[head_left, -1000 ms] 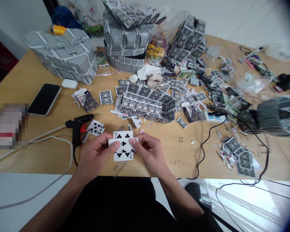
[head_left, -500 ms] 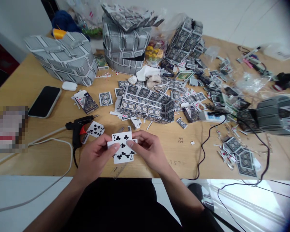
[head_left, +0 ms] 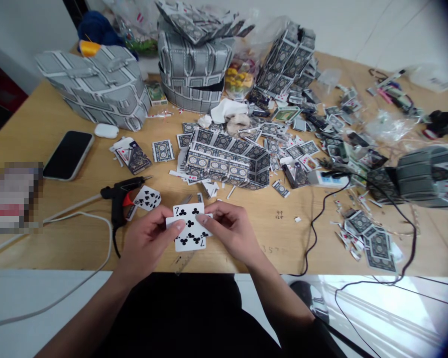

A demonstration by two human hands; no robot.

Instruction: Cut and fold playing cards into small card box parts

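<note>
Two crossed playing cards (head_left: 188, 233) are held face up between my hands, low over the front of the table. The upright one is a seven of clubs; another card lies crosswise with it. My left hand (head_left: 151, 238) pinches the left side, thumb on top, and my right hand (head_left: 227, 231) pinches the right side the same way. Fingers under the cards are hidden. Left of my left hand lie a black glue gun (head_left: 121, 194) and a spades card (head_left: 148, 198). Just beyond the hands stands an open box made of patterned cards (head_left: 227, 161).
Grey woven-card pieces (head_left: 97, 92) stand at the back, with another (head_left: 429, 176) at the right. Card scraps (head_left: 336, 134) litter the back right. A phone (head_left: 69, 155) lies left, a power strip (head_left: 328, 179) right. A black cable (head_left: 315, 233) and a clear ruler (head_left: 182, 261) lie nearer.
Both hands keep the crossed cards in nearly the same place. The view has shifted very slightly; nothing else visibly moved.
</note>
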